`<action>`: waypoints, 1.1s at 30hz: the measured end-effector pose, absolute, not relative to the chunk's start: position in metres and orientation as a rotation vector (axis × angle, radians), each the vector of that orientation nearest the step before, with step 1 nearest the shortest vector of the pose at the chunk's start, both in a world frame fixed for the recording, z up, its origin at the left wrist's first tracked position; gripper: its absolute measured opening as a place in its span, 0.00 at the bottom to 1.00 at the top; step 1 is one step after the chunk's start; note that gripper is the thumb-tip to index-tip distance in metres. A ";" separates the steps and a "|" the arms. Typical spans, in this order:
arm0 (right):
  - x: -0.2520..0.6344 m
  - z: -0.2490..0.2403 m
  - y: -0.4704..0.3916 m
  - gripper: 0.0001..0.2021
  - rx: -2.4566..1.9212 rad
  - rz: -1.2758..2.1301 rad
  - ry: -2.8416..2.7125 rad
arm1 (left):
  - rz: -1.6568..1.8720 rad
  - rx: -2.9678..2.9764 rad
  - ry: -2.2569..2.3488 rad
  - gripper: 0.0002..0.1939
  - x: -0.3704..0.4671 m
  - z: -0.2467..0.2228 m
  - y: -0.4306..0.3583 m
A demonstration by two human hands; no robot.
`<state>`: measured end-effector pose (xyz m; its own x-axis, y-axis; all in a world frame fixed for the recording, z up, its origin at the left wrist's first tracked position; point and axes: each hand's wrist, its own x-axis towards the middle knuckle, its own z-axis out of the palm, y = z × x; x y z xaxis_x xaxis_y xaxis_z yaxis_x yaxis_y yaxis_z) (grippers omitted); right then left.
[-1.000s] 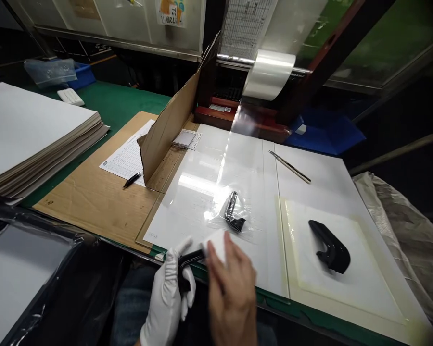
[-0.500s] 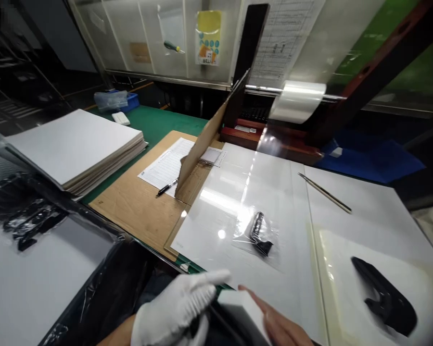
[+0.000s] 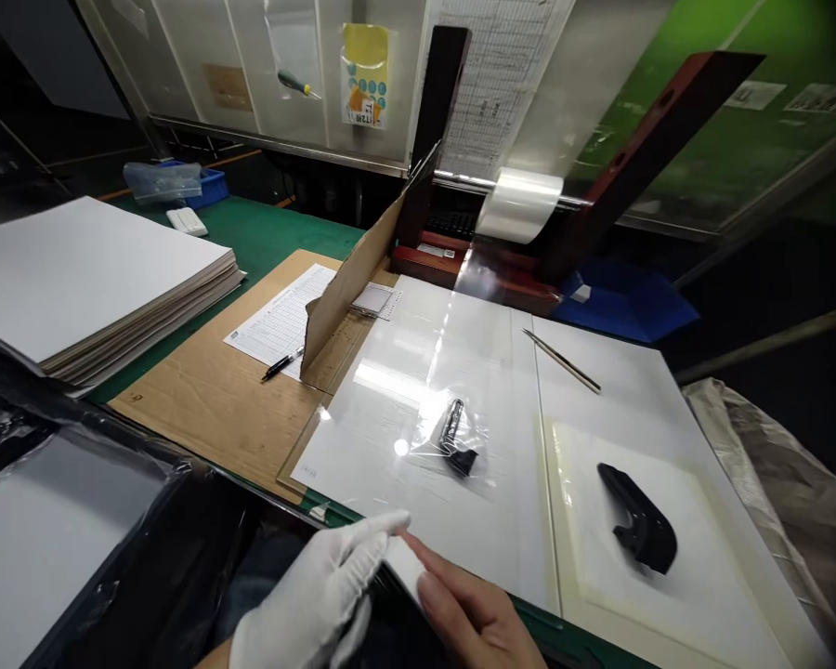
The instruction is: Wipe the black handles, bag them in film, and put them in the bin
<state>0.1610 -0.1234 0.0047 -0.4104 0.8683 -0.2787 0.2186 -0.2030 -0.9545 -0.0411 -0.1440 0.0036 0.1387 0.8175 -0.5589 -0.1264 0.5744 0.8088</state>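
At the bottom of the view, my left hand point(image 3: 313, 590) in a white glove has its fingers closed around something dark that is mostly hidden. My bare right hand point(image 3: 474, 609) grips a white block point(image 3: 405, 567), its fingertips close to the gloved ones. Beyond my hands, a small black part in a clear bag point(image 3: 458, 437) lies on the white board point(image 3: 362, 465). A larger curved black part point(image 3: 637, 520) rests on a pale sheet at the right. Tweezers point(image 3: 563, 360) lie behind it.
A stack of white sheets point(image 3: 97, 269) stands at the left. Brown cardboard point(image 3: 215, 400) holds a form point(image 3: 285, 316) and a pen point(image 3: 282, 364), beside an upright cardboard piece point(image 3: 352, 269). A film roll point(image 3: 522, 204) hangs at the back, near a blue bin point(image 3: 627, 302).
The view has turned right, so the table things appear farther left. My right hand has closed more round the white block, and its fingertips are nearer my left hand.
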 end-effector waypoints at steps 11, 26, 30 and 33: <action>0.121 -0.038 -0.145 0.18 -1.395 1.015 -1.418 | 1.109 0.144 1.254 0.34 -0.003 -0.006 -0.142; 0.160 -0.029 -0.121 0.24 -1.141 0.363 -2.217 | 0.829 0.176 0.929 0.23 -0.002 -0.026 -0.154; 0.162 -0.026 -0.119 0.24 -1.091 0.359 -2.227 | 0.804 0.204 1.004 0.23 -0.001 -0.031 -0.153; 0.165 -0.022 -0.117 0.24 -1.153 0.448 -2.212 | 0.832 0.317 1.129 0.19 -0.008 -0.039 -0.158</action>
